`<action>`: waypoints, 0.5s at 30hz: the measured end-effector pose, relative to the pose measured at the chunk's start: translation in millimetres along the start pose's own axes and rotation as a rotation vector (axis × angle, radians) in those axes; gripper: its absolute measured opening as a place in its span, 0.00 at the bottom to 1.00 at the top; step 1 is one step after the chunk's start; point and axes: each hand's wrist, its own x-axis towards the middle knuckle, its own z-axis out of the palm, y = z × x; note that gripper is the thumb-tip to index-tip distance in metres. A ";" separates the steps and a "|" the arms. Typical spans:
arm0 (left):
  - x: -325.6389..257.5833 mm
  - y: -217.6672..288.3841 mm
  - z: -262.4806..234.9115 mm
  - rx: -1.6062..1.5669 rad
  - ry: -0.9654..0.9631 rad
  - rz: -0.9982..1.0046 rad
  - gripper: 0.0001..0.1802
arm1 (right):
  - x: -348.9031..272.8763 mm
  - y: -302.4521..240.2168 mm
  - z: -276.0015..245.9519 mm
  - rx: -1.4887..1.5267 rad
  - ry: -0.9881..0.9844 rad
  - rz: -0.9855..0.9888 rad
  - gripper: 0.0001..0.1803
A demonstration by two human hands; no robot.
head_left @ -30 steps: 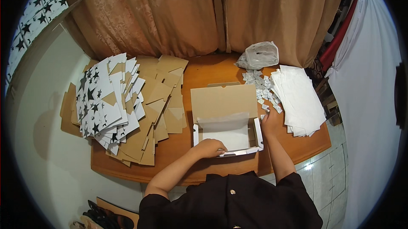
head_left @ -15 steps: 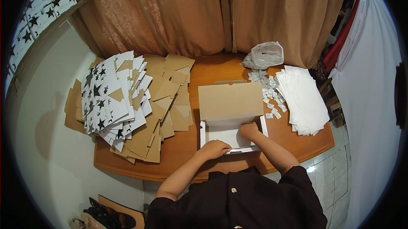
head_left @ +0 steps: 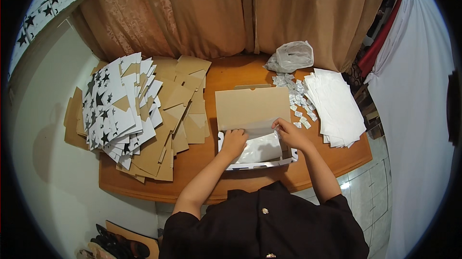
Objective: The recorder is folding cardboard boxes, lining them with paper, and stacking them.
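Observation:
An opened cardboard box [head_left: 257, 107] stands near the table's front edge, its brown lid raised at the back. Its low walls are white with dark marks. White paper [head_left: 260, 150] lines the inside, and a rear part of it stands up against the lid. Inside the box's left side, my left hand [head_left: 234, 144] has its fingers curled on the paper. My right hand [head_left: 291, 135] is at the right side, thumb and forefinger pinching the paper's raised edge. Part of the box floor is hidden by the paper.
Flat star-printed box blanks [head_left: 113, 110] and brown cardboard blanks [head_left: 180, 100] pile up on the left. Small white sachets [head_left: 298, 98] lie scattered to the right, below a clear plastic bag [head_left: 294, 56]. A stack of white paper sheets [head_left: 335, 110] covers the table's right end.
Both hands have lifted from the box's front and bottom toward its rear. The left moved up onto the paper; the right now pinches its raised edge. The paper has shifted; the view moved slightly.

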 end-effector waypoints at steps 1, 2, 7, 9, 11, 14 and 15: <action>-0.5 4.4 2.7 -0.062 0.093 -0.027 0.20 | 2.0 9.4 5.3 -0.037 0.011 -0.020 0.11; -1.5 5.4 4.1 -0.061 0.097 -0.027 0.20 | 0.1 17.3 11.0 -0.039 0.012 -0.023 0.11; 6.1 17.7 -28.9 0.056 0.597 -0.047 0.23 | -5.0 32.0 58.1 -0.813 -0.329 0.085 0.21; 17.3 20.0 -44.0 0.051 0.563 -0.068 0.23 | 0.4 52.0 73.0 -0.870 -0.398 0.122 0.22; 21.0 16.4 -45.7 0.051 0.531 -0.086 0.23 | 4.4 65.9 80.8 -0.908 -0.459 0.164 0.25; 13.2 2.5 -29.2 -0.094 0.325 -0.087 0.18 | 0.0 37.7 71.1 -0.878 -0.410 0.128 0.24; 10.2 2.1 -25.2 -0.126 0.231 -0.030 0.15 | -12.2 24.3 62.6 -0.876 -0.411 0.127 0.24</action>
